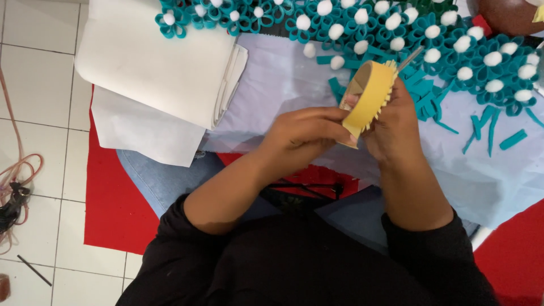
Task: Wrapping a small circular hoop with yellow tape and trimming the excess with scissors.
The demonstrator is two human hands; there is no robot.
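My left hand (pixel 306 133) and my right hand (pixel 394 122) both grip a yellow foam strip with a fringed edge (pixel 371 93), wound around a cardboard ring. A thin grey stick or tool (pixel 411 58) pokes out above my right hand; what holds it is hidden. Just beyond lie several teal foam flowers with white pompom centres (pixel 396 28) and loose teal foam strips (pixel 481 127).
A stack of white foam sheets (pixel 153 62) lies at the left on a pale cloth (pixel 283 85). A red mat (pixel 113 198) covers part of the white tiled floor. Cables (pixel 17 187) lie at the far left. A black tool rests in my lap (pixel 309 190).
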